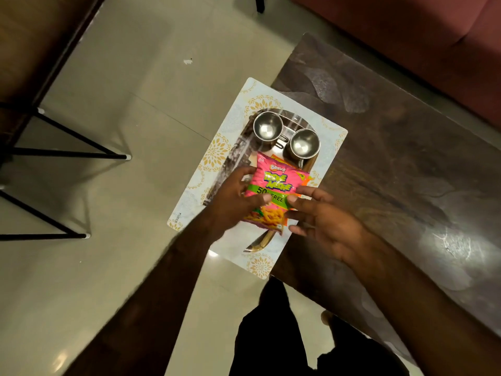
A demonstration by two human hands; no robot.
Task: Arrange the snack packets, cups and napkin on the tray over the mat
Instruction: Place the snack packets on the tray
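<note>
Pink packet hides most of an orange packet beneath.

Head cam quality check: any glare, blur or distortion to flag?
Head view: dim, warm light; glare on the table and in both steel cups; the mirrored tray shows reflections; wide-angle bending of chair legs at the left edge; slight blur at the pink snack packet lower edge, held between left hand and right hand.
</note>
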